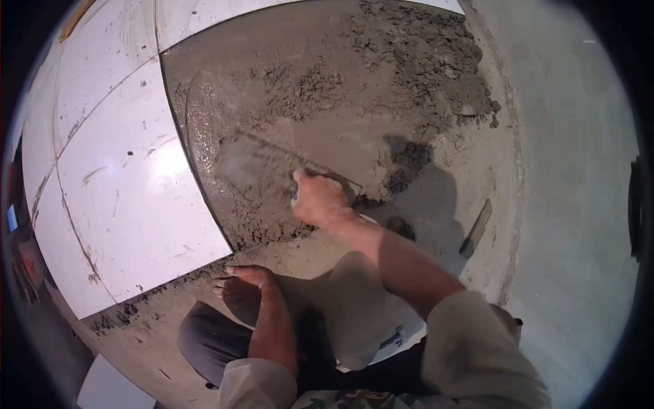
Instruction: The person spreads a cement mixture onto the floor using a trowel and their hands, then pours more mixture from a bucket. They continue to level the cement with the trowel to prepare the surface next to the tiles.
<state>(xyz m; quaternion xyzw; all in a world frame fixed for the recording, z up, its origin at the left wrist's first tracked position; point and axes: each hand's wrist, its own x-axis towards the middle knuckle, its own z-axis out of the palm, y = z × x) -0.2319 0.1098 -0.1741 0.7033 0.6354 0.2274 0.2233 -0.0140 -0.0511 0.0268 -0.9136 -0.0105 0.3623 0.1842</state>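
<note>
My right hand [319,198] is closed around the handle of a flat rectangular plastering trowel [262,160]. The trowel's blade lies across the wet mortar bed [293,41], smeared grey with mortar and slightly blurred. Below it, my left hand [246,278] is close to the near corner of a white tile [136,204], in front of my bent knee. Its fingers are partly in shadow but look stretched and apart, with nothing in them. Mortar is smooth and wet beside the tile edge, and rough and crumbly in the middle.
More white tiles [102,48], spotted with mortar, border the bed on the left and far sides. A lumpy mortar heap [443,61] sits at the far right. A narrow flat strip [477,228] lies on the right, near the pale floor [565,204]. Another white piece [114,385] is at lower left.
</note>
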